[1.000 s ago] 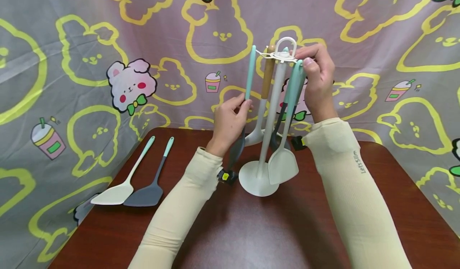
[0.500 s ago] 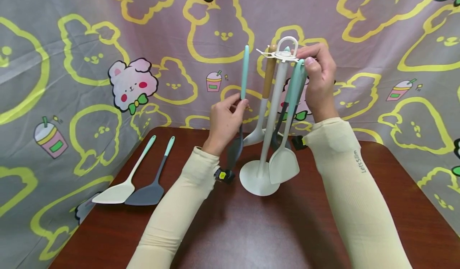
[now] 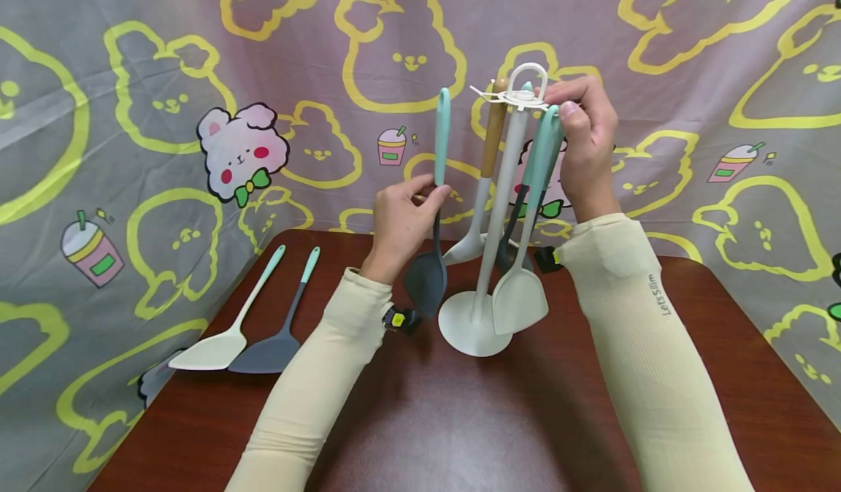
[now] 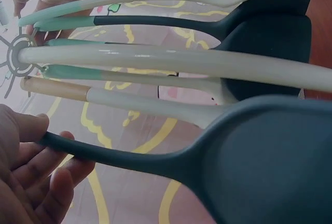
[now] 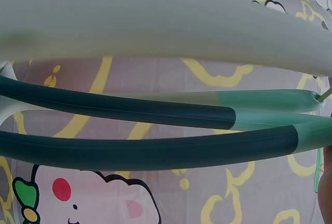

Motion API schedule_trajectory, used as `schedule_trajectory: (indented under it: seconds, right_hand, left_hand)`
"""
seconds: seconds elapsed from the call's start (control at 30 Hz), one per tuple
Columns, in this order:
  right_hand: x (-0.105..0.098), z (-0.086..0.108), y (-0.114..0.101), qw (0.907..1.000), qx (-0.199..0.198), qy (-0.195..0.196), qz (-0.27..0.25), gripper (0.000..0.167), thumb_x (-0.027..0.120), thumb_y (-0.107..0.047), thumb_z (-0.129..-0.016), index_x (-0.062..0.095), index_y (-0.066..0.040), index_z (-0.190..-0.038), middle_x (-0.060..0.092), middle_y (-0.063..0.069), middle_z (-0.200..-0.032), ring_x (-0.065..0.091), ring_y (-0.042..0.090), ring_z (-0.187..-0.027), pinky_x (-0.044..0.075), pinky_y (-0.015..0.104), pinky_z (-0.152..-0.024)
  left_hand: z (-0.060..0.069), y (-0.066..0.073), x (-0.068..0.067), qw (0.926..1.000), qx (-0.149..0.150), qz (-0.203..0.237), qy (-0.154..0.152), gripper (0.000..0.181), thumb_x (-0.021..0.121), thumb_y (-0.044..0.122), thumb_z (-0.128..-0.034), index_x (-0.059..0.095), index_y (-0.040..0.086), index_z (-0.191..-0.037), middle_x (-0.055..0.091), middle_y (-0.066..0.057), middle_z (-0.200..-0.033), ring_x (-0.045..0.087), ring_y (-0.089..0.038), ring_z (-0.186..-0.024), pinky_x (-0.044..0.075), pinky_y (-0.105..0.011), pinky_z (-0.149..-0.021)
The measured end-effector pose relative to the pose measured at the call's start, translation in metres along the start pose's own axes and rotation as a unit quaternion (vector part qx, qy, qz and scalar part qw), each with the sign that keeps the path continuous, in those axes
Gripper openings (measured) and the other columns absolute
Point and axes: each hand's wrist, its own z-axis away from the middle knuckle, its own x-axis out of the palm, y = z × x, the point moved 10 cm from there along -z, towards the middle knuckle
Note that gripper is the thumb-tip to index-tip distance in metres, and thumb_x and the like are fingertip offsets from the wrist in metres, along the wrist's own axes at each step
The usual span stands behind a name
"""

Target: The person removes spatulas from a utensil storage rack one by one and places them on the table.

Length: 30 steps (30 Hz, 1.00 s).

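Observation:
My left hand (image 3: 406, 218) pinches a dark grey cooking spoon (image 3: 427, 282) low on its mint handle, between thumb and fingers. The spoon hangs upright, apart from the white utensil stand (image 3: 504, 185) and left of it. In the left wrist view, its broad head (image 4: 264, 156) fills the lower right. My right hand (image 3: 587, 141) grips the stand's top ring at the right, thumb beside the mint handle of a white turner (image 3: 521, 298). Also hanging are a wooden-handled white utensil (image 3: 489, 141) and several mint-handled ones, partly hidden behind the pole.
On the brown table (image 3: 447, 419) at the left lie a white turner (image 3: 213, 350) and a dark grey turner (image 3: 269, 352), side by side. A patterned cloth (image 3: 315, 61) hangs behind and at the sides. The stand's round base (image 3: 469, 331) rests on the table.
My left hand has moved left, taking the spoon from beside the stand's left hook to a spot apart from it. The spoon has turned to show more of its head. My right hand stays put.

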Motion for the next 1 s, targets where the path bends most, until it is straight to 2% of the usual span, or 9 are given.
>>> schedule_trajectory:
  seconds: [0.23,0.33,0.47,0.6,0.73,1.0]
  right_hand:
    - [-0.001,0.000,-0.001,1.0000,0.003,0.001,-0.005,0.026,0.040,-0.017,-0.082,0.065,-0.012,-0.086,0.067,-0.007,-0.091,0.062,0.013,-0.091,0.045,0.025,-0.085]
    - [-0.001,0.001,-0.001,1.0000,0.004,0.001,-0.004,0.026,0.040,-0.017,-0.082,0.065,-0.012,-0.086,0.067,-0.007,-0.091,0.062,0.013,-0.091,0.045,0.024,-0.084]
    - [-0.001,0.001,-0.001,1.0000,0.001,0.005,-0.006,0.027,0.040,-0.017,-0.081,0.066,-0.010,-0.086,0.067,-0.008,-0.091,0.062,0.013,-0.090,0.045,0.024,-0.083]
    - [-0.002,0.000,-0.002,1.0000,-0.001,0.004,-0.006,0.028,0.040,-0.018,-0.081,0.066,-0.009,-0.086,0.067,-0.008,-0.091,0.062,0.013,-0.090,0.045,0.024,-0.083]
    - [-0.002,0.001,-0.002,1.0000,-0.001,0.000,-0.006,0.028,0.040,-0.018,-0.082,0.065,-0.010,-0.087,0.067,-0.008,-0.091,0.061,0.013,-0.090,0.044,0.024,-0.082]
    - [-0.002,0.001,0.001,0.9999,0.008,0.003,-0.006,0.026,0.040,-0.015,-0.082,0.065,-0.012,-0.087,0.067,-0.008,-0.091,0.061,0.013,-0.090,0.044,0.024,-0.081]
  left_hand:
    - [-0.003,-0.002,-0.010,0.9998,-0.001,-0.018,0.003,0.021,0.074,0.021,-0.0883,0.078,0.005,-0.102,0.077,-0.011,-0.082,0.074,-0.020,-0.073,0.053,-0.028,-0.062]
    - [-0.004,-0.005,-0.015,0.9995,-0.010,-0.030,0.000,0.023,0.074,0.023,-0.0884,0.078,0.005,-0.102,0.077,-0.011,-0.083,0.074,-0.020,-0.072,0.053,-0.028,-0.060]
    - [-0.009,-0.008,-0.022,0.9973,-0.022,-0.069,-0.015,0.024,0.073,0.025,-0.0888,0.078,0.005,-0.102,0.078,-0.010,-0.083,0.073,-0.020,-0.071,0.051,-0.028,-0.059]
    - [-0.014,-0.012,-0.026,0.9925,-0.041,-0.104,-0.051,0.022,0.072,0.025,-0.0895,0.077,0.006,-0.097,0.078,-0.010,-0.084,0.073,-0.021,-0.072,0.052,-0.028,-0.058]
    - [-0.015,-0.020,-0.029,0.9874,-0.066,-0.115,-0.086,0.022,0.071,0.026,-0.0899,0.076,0.005,-0.095,0.077,-0.012,-0.085,0.072,-0.021,-0.068,0.052,-0.026,-0.057]
    - [-0.016,-0.037,-0.039,0.9731,-0.071,-0.187,-0.114,0.028,0.069,0.033,-0.0917,0.075,0.006,-0.092,0.076,-0.012,-0.080,0.067,-0.019,-0.059,0.048,-0.025,-0.052]
